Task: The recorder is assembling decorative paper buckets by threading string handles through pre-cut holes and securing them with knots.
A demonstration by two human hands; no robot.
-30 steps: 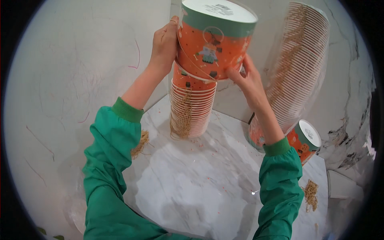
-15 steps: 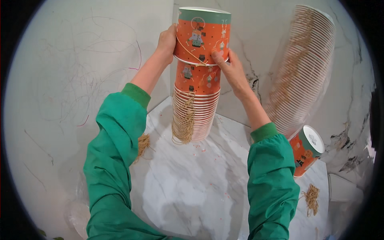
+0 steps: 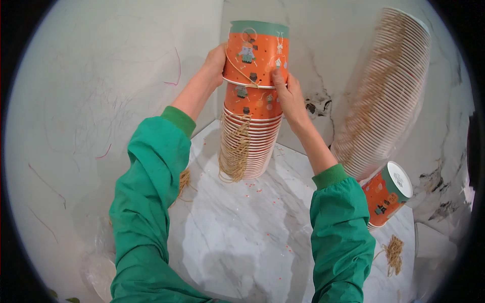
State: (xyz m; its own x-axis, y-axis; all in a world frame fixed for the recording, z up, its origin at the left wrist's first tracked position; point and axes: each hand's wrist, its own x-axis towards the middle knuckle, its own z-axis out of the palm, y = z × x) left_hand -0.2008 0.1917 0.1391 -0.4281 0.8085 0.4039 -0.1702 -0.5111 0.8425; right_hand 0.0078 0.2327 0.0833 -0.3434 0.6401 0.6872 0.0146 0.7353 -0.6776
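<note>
Both hands grip an orange paper bucket (image 3: pixel 260 53), upside down, with a green band at its base and a thin string handle. My left hand (image 3: pixel 216 61) closes on its left side, fingers partly hidden behind it. On the lower right side, my right hand (image 3: pixel 290 93) presses with its thumb in front. This bucket fits partway over the top of an upright stack of inverted paper buckets (image 3: pixel 260 146), whose rims sit close together. Tan string handles (image 3: pixel 235 151) hang in a tangled row down the stack's front left.
A long, leaning stack of nested buckets in clear plastic (image 3: pixel 386 96) rests against the right wall. Below it stands a shorter inverted orange stack (image 3: pixel 386 197). Bundles of tan string (image 3: pixel 394 255) lie at both sides of the marbled tabletop (image 3: pixel 242 227), dotted with small red specks.
The held bucket has come down a little, covering more of the stack's top bucket. Its base has tipped so the white end no longer shows. Both hands keep their hold.
</note>
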